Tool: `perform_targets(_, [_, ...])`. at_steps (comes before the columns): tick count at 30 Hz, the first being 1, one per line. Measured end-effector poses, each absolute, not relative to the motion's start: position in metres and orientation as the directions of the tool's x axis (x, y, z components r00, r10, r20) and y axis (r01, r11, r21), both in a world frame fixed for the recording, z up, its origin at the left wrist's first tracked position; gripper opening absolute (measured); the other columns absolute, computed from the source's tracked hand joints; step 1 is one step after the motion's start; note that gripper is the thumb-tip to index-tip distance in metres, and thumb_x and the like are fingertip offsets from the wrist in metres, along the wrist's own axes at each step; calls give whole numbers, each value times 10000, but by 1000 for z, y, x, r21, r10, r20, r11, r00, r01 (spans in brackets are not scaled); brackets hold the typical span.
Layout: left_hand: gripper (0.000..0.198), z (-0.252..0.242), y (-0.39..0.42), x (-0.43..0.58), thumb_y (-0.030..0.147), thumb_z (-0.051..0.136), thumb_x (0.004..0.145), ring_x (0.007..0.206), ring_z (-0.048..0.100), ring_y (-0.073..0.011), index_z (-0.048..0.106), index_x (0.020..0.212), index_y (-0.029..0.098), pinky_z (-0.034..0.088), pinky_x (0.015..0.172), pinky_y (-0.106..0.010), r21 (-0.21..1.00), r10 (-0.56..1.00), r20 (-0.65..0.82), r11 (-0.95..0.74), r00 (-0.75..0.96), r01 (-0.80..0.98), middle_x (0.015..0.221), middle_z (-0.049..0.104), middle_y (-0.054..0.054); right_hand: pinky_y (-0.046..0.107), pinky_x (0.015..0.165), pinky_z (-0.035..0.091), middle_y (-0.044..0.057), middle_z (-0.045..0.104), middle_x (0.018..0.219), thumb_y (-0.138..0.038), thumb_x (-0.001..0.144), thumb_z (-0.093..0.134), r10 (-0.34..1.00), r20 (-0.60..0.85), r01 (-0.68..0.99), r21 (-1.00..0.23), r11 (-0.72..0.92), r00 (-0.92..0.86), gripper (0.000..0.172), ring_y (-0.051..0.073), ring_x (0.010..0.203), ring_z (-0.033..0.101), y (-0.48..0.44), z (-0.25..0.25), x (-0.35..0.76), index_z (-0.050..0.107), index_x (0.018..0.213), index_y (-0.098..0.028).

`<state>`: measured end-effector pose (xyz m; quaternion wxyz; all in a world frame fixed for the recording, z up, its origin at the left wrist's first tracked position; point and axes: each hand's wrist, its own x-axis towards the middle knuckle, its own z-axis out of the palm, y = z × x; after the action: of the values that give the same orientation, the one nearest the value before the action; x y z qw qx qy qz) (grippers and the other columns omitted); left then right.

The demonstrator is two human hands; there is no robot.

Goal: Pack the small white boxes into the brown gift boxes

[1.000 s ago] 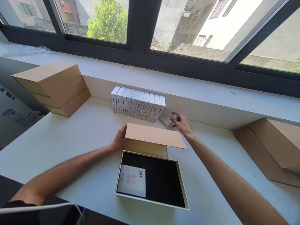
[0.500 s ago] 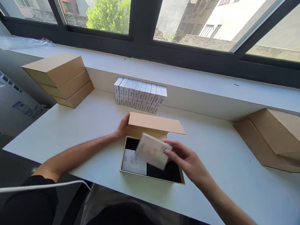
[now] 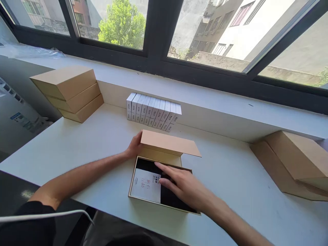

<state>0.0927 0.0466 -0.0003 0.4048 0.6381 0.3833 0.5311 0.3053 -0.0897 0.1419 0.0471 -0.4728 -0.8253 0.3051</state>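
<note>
An open cardboard box (image 3: 164, 205) with a black inside lies on the white table in front of me. In its left part rests a flat white box with printed characters (image 3: 146, 189). My left hand (image 3: 135, 145) grips the left end of the raised lid (image 3: 169, 142), its fingertips hidden behind the cardboard. Above the black right part of the box is my right hand (image 3: 183, 186). Its fingers are stretched out and apart, nothing is held in them, and the thumb is close to the right edge of the white box.
Several small white boxes (image 3: 153, 111) stand in a row against the sill wall. Brown cardboard boxes are stacked at the left (image 3: 74, 94), and more brown boxes (image 3: 289, 164) lie at the right. A white cable (image 3: 46, 216) crosses the lower left.
The flat white box held in my right hand has been let go and now lies in the left part of the cardboard box. My left hand stays at the lid.
</note>
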Motion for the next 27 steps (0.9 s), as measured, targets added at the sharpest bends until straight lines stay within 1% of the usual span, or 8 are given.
perform_targets(2, [220,0,47,92,182,581,785,843,654,-186,554,1003,190,505,729,-269,924,919,366,-378,149,65,947,721,-29,435,919,574,79,742,1159,-550,990,467,886,37,686,-619,383,-461,445,268,1056,700,-64,168,312,695,1226,-249])
perform_targets(4, [225,1,47,92,164,568,773,848,656,-187,553,995,191,503,728,-268,920,916,372,-385,150,69,954,721,-32,369,710,609,64,752,887,-531,979,498,928,259,628,-684,371,-266,380,216,792,715,-22,189,320,727,1011,-229])
perform_targets(6, [230,1,47,92,144,553,760,853,658,-187,552,985,190,504,730,-266,917,914,379,-392,147,72,955,721,-34,333,646,599,73,728,863,-495,972,514,932,351,645,-693,323,-90,347,193,749,694,31,196,329,704,985,-205])
perform_targets(9, [210,3,45,94,126,539,755,843,660,-184,549,956,185,507,727,-264,915,912,382,-396,148,74,934,722,-33,299,565,584,118,710,1028,-409,894,635,982,181,714,-694,90,52,400,201,789,675,103,182,342,629,1218,-174])
perform_targets(13, [185,5,45,96,123,530,770,846,660,-183,542,944,185,509,733,-263,917,910,380,-394,167,65,925,719,-34,287,517,593,129,685,1075,-372,884,612,991,92,700,-714,-3,98,516,214,822,660,145,152,352,527,1355,-180])
perform_targets(16, [162,5,46,96,141,533,780,850,651,-182,535,935,189,504,741,-262,918,909,379,-393,172,56,886,699,-23,272,518,606,112,683,1065,-373,888,594,993,63,673,-739,-18,96,526,227,890,660,146,144,357,491,1378,-211])
perform_targets(22, [140,1,47,96,192,537,795,848,640,-179,526,935,196,496,741,-262,919,911,378,-391,166,57,881,684,-20,303,474,613,115,698,1029,-465,797,734,998,-11,581,-813,-45,61,654,238,832,677,144,147,360,489,1352,-220])
perform_targets(27, [174,-2,48,96,201,528,778,846,644,-188,528,952,201,497,732,-275,910,903,395,-410,168,68,907,697,-28,340,585,650,67,709,900,-307,804,686,991,9,425,-904,-49,133,491,196,753,697,134,145,371,526,1257,-205])
